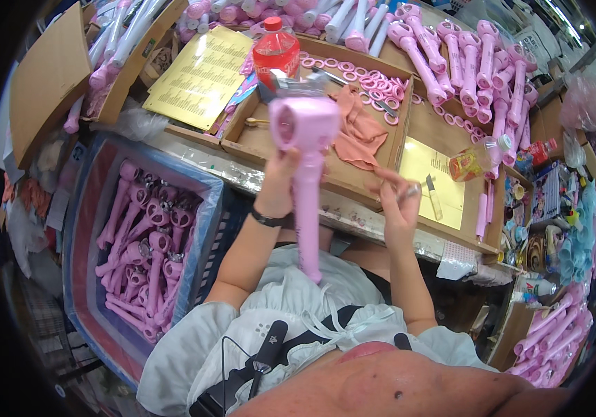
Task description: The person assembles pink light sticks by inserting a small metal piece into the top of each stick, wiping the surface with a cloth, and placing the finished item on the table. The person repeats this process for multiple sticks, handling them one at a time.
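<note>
My left hand (277, 182) is closed around a pink plastic wand (308, 201) below its wide head, which has a round opening. The wand stands nearly upright in front of me, its long handle pointing down toward my lap and its upper end smeared by motion. Across from it, my right hand (401, 212) hovers over the front edge of the workbench, apart from the wand. Its thumb and fingers come together, with one finger stretched leftward; a small shiny spot shows there, too small to name. Behind the wand, an orange cloth (359, 132) lies in a shallow cardboard tray (340, 182).
Pink rings (385, 87) lie at the tray's back. A lined blue crate (76, 236) on my left holds several pink wands. More wands (472, 59) are heaped at back right. A red-capped bottle (275, 52), a tilted bottle (475, 160) and a utility knife (434, 198) are on the bench.
</note>
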Available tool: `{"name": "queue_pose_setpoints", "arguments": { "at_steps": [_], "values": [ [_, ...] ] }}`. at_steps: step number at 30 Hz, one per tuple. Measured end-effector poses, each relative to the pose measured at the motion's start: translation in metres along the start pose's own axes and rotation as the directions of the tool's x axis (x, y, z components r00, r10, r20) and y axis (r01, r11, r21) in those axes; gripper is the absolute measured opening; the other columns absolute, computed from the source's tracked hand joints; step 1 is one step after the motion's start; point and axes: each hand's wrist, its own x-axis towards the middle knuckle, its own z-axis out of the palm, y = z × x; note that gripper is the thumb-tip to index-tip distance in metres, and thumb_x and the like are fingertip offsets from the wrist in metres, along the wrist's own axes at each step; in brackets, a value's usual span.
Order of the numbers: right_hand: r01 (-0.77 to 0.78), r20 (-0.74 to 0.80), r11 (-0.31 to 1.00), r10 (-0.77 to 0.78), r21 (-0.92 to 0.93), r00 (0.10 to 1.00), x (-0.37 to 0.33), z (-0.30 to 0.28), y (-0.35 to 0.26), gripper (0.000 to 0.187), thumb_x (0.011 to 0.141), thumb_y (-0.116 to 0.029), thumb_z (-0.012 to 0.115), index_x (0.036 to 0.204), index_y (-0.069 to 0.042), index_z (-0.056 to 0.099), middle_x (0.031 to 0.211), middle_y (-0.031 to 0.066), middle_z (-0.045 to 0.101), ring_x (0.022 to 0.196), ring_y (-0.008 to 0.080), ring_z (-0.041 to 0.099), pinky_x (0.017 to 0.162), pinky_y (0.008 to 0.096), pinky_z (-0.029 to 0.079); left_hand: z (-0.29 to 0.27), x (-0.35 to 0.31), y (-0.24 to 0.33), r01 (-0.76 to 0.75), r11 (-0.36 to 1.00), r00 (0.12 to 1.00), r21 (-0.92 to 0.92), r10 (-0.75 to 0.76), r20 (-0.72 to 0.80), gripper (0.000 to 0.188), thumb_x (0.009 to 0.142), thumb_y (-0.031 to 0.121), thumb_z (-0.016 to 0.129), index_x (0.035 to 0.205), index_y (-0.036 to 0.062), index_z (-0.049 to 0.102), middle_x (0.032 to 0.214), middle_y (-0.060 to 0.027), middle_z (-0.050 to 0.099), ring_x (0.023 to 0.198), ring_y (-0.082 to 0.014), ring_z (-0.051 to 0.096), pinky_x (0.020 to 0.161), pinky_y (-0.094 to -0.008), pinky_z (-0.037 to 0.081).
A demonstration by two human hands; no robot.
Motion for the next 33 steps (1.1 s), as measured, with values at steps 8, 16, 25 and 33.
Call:
{"name": "queue_pose_setpoints", "arguments": {
  "at_steps": [8,16,25,33],
  "values": [
    [-0.264,-0.266,-0.186,-0.013,-0.946,0.964,-0.010,-0.171,-0.046,0.024,0.089,-0.025,0.054,0.090,-0.002,0.054,0.088,0.0169,0.057,0.081,0.0337,0.055,0.070,0.0395,0.045,-0.054,-0.005,0.052,-0.097,0.973,0.993,0.207,0.108,-0.045,0.070,0.082,0.057,0.056,0.118,-0.0011,0.041,0.092,-0.0126,0.058,0.068,-0.0186,0.060,0.057,-0.0280,0.049],
    [-0.090,-0.090,0.103,0.001,-0.991,0.996,0.014,-0.153,-0.028,0.032,0.077,-0.023,0.066,0.096,0.000,0.056,0.092,0.0177,0.059,0.084,0.0339,0.058,0.073,0.0412,0.046,-0.027,-0.015,0.022,0.337,0.924,0.937,0.178,-0.348,0.033,0.053,0.092,0.025,0.052,0.135,0.0125,0.023,0.098,-0.0134,0.057,0.070,-0.0183,0.062,0.057,-0.0284,0.053],
    [-0.144,-0.193,-0.205,0.241,-0.968,0.951,0.037,-0.144,-0.004,0.019,0.077,-0.013,0.056,0.088,0.002,0.056,0.086,0.0224,0.059,0.082,0.0350,0.061,0.073,0.0437,0.050,-0.007,-0.018,0.009,0.433,0.883,0.896,0.182,-0.444,0.023,0.052,0.092,0.025,0.051,0.134,0.0105,0.024,0.092,-0.0170,0.060,0.061,-0.0199,0.062,0.052,-0.0291,0.053],
    [0.136,-0.050,0.575,-0.296,-0.807,0.954,0.020,-0.048,-0.018,0.009,0.087,-0.006,0.052,0.092,0.001,0.054,0.085,0.0137,0.053,0.064,0.0230,0.056,0.055,0.0316,0.045,0.001,-0.021,0.003,0.426,0.878,0.901,0.220,-0.433,-0.015,0.054,0.091,0.027,0.053,0.133,0.0095,0.025,0.092,-0.0163,0.059,0.061,-0.0183,0.061,0.052,-0.0278,0.052]
  ]
}}
